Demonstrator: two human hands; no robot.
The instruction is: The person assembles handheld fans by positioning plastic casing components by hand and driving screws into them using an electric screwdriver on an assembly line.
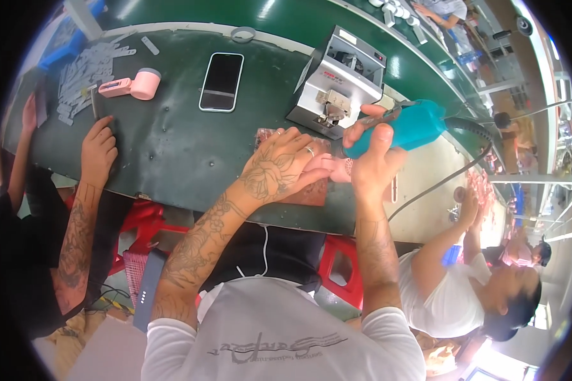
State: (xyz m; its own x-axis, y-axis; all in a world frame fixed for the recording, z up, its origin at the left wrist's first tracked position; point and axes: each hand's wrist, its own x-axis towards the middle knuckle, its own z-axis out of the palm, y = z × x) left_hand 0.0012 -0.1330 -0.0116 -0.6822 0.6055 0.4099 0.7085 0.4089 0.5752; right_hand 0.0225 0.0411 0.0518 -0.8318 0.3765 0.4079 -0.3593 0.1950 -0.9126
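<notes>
My left hand (278,164) is closed on a pink plastic piece (342,168) with small slots in its rounded end, held over a reddish mat (311,194). My right hand (374,166) wraps round a teal corded electric screwdriver (413,127), held roughly level right beside the pink piece. Its tip is hidden behind my fingers. Just beyond both hands stands a grey box-shaped machine (346,73) with a metal mechanism on its front.
A phone (222,82), a pink handheld fan (145,84) and a pile of grey strips (82,76) lie on the green table (171,140). A co-worker's hand (99,149) rests at left; another person (457,286) sits at right. The tool's black cable (445,178) trails rightward.
</notes>
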